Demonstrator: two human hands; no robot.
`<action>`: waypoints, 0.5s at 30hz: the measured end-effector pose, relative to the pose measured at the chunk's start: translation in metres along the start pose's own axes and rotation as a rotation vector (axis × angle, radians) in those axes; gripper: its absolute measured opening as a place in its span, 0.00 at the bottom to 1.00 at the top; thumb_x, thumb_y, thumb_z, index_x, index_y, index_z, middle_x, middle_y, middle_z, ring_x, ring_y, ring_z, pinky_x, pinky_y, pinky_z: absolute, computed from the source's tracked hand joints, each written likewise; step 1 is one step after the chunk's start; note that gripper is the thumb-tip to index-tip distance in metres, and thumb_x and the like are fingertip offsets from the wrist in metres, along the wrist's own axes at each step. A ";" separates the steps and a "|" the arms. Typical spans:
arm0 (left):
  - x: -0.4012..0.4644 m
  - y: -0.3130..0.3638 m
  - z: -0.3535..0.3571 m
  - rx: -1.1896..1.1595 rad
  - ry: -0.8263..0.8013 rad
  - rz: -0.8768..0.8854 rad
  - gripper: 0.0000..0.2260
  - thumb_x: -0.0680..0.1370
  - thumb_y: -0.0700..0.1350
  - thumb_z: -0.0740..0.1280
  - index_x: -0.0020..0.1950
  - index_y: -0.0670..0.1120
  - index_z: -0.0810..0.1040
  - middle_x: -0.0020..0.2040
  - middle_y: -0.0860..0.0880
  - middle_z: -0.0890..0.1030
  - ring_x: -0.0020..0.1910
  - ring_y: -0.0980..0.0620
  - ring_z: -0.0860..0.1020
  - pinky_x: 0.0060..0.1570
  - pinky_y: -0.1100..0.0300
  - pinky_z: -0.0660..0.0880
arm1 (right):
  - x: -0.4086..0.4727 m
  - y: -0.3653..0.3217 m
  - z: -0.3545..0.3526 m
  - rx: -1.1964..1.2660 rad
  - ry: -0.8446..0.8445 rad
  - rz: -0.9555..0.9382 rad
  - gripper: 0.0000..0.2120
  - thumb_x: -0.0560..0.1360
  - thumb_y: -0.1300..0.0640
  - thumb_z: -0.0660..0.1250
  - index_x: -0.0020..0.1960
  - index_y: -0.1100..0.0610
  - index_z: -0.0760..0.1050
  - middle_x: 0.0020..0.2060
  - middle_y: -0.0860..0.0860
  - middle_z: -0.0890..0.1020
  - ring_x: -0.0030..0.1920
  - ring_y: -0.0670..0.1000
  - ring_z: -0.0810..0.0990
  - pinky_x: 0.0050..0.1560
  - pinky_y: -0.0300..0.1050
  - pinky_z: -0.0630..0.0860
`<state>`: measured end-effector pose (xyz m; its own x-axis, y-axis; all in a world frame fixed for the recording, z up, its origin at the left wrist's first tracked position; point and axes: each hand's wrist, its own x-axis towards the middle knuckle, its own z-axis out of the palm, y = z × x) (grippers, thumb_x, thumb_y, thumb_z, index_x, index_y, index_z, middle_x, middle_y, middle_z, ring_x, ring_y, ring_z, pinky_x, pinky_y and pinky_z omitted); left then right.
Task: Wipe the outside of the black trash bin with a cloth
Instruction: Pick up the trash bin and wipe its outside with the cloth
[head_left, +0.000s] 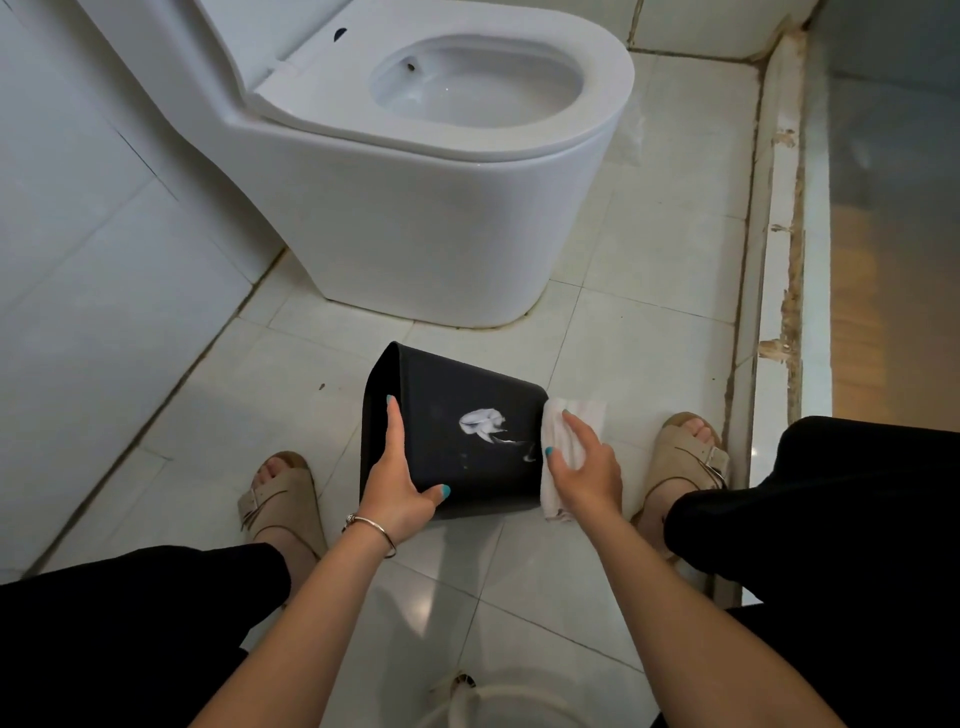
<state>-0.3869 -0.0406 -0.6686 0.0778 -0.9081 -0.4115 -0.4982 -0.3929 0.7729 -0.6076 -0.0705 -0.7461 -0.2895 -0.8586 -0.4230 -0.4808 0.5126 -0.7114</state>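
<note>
The black trash bin (467, 467) lies tipped on its side on the floor tiles between my feet, with a white print on its upward face. My left hand (400, 483) grips the bin's left end, the forefinger along the top face and the thumb on the near side. A white cloth (576, 415) is pressed against the bin's right end under my right hand (587, 467), whose fingers lie spread over it. Part of the cloth hangs below the hand.
A white toilet (415, 208) with its seat down stands just beyond the bin. A tiled wall (78, 234) runs along the left, a raised threshold (779, 260) along the right. My sandalled feet (280, 499) flank the bin. A white object (493, 701) sits at the bottom edge.
</note>
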 end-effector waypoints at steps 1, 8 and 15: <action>0.001 -0.001 0.000 -0.008 0.007 -0.003 0.53 0.71 0.33 0.73 0.76 0.60 0.35 0.62 0.56 0.66 0.57 0.57 0.71 0.59 0.56 0.75 | 0.000 0.000 0.003 -0.028 0.004 -0.002 0.24 0.77 0.47 0.64 0.71 0.36 0.64 0.54 0.51 0.72 0.52 0.55 0.75 0.48 0.43 0.70; 0.011 -0.001 -0.005 -0.009 -0.050 0.058 0.51 0.71 0.32 0.72 0.77 0.59 0.40 0.60 0.66 0.66 0.55 0.67 0.71 0.48 0.72 0.74 | 0.017 0.000 0.007 0.005 -0.005 -0.102 0.24 0.78 0.49 0.65 0.71 0.35 0.64 0.53 0.50 0.70 0.55 0.54 0.73 0.53 0.42 0.70; 0.016 0.002 -0.002 -0.043 -0.064 0.047 0.52 0.70 0.32 0.72 0.76 0.61 0.39 0.65 0.59 0.66 0.58 0.64 0.72 0.49 0.74 0.74 | 0.026 0.000 0.009 0.083 0.001 -0.087 0.29 0.76 0.49 0.67 0.73 0.35 0.61 0.58 0.52 0.74 0.61 0.56 0.74 0.58 0.41 0.68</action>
<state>-0.3851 -0.0563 -0.6724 -0.0010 -0.9149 -0.4038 -0.4621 -0.3576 0.8115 -0.6072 -0.0931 -0.7619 -0.2504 -0.8997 -0.3574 -0.4336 0.4343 -0.7896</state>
